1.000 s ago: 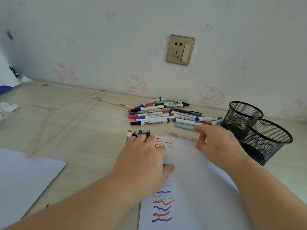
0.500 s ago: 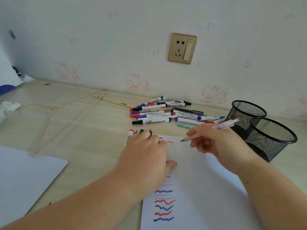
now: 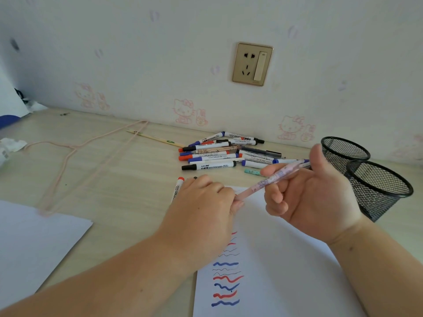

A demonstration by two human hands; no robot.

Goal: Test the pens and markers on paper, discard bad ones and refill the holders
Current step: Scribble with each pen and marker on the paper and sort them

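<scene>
My right hand (image 3: 313,197) holds a pink patterned pen (image 3: 272,179) slanted above the test paper (image 3: 281,271), which carries red, blue and black wavy lines. My left hand (image 3: 201,207) pinches the pen's lower end between thumb and fingers. A pile of whiteboard markers and pens (image 3: 219,154) lies behind the hands near the wall. A red-capped marker (image 3: 177,188) and other markers lie partly hidden under my left hand. Two black mesh holders (image 3: 375,186) stand at the right; what is inside them cannot be made out.
A second white sheet (image 3: 34,243) lies at the left. A pink clothes hanger (image 3: 68,154) and a thin wooden stick (image 3: 155,138) lie on the desk. A mint pen (image 3: 251,171) lies beside the pile. Crumpled paper (image 3: 9,147) sits at the far left.
My right hand picked the pink pen off the desk and raised it over the paper. My left hand lifted from the paper and took hold of the pen's lower end.
</scene>
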